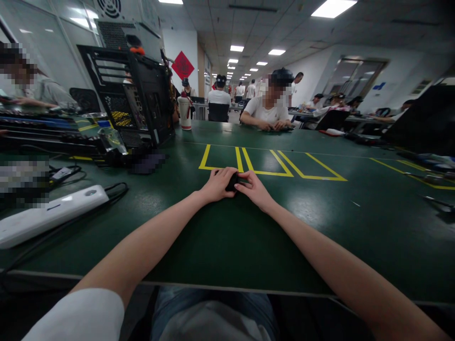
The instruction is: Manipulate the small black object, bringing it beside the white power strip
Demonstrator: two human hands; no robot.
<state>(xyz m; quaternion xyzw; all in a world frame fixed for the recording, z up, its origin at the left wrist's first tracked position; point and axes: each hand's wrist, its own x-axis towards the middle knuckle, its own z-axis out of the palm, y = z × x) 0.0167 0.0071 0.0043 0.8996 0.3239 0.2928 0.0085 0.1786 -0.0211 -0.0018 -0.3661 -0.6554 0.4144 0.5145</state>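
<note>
A small dark, rounded object (232, 182) is between my two hands, just in front of the yellow tape outlines; its kind is mostly hidden by my fingers. My left hand (219, 184) is closed over it from the left, fingers across its top and thumb low at the near side. From the right, my right hand (253, 188) grips its edge with bent fingers above and the thumb below. Both hands are low over the green table (227, 237), close together in the middle.
Yellow tape outlines (263, 173) mark the table beyond my hands. At left are a white power strip (57, 213) with a black cable, an open black computer case (142, 99) and a paper cup (185, 113). Tools (437, 202) lie far right. A co-worker (268, 111) sits opposite.
</note>
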